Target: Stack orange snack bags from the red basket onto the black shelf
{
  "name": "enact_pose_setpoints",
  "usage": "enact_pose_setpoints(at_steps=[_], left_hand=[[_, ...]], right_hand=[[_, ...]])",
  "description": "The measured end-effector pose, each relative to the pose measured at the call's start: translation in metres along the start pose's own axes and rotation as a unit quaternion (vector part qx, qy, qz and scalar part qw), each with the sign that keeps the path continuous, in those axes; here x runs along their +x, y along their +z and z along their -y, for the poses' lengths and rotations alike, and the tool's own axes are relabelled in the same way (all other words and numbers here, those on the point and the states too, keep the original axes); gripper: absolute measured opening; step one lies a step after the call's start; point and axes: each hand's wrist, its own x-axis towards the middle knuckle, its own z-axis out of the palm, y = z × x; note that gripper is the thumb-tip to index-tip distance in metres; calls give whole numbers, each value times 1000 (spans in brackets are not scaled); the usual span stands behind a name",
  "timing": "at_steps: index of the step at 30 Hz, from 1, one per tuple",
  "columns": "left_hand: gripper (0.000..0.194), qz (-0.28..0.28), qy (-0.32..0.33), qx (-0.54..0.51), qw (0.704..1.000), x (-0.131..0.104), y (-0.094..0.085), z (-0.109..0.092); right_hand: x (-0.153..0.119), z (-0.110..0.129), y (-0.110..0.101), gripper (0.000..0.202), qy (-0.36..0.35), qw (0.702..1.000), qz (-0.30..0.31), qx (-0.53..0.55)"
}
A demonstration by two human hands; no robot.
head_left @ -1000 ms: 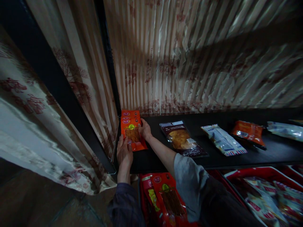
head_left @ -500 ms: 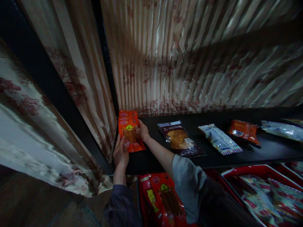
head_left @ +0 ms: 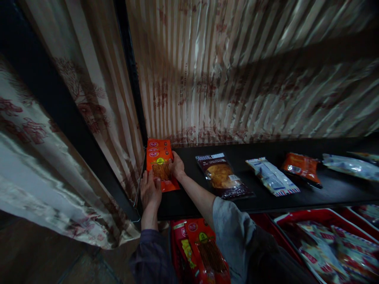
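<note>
Orange packets [head_left: 160,161], centre-left of frame, between left hand [head_left: 151,191], fingers extended along lower-left edge, and right hand [head_left: 177,165], gripping right edge.

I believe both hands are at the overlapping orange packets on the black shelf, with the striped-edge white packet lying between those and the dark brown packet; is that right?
Not quite: in the head view, the dark brown packet lies between the overlapping orange packets and the striped-edge white packet. The left hand and right hand are indeed at the orange packets.
</note>
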Motion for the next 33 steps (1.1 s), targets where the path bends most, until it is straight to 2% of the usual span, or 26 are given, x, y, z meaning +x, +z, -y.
enact_pose_setpoints(at_steps=[7, 15, 19, 25, 30, 33], left_hand=[[57, -58, 8, 14, 998, 12, -1, -16], [58, -37, -72, 27, 996, 45, -6, -42], [58, -8, -69, 19, 997, 66, -5, -41], [57, -24, -74, -41, 996, 91, 8, -30], [50, -31, -75, -51, 995, 94, 8, -28], [51, -39, -77, -35, 996, 90, 7, -30]], right_hand=[[2, -5, 3, 53, 8, 1000, -5, 14], [3, -7, 1, 53, 9, 999, 0, 32], [3, -8, 1, 53, 20, 999, 5, 31], [2, -6, -1, 51, 10, 1000, 12, 23], [-1, -1, -5, 47, 5, 1000, 20, 5], [-2, 2, -6, 49, 8, 1000, 21, -3]])
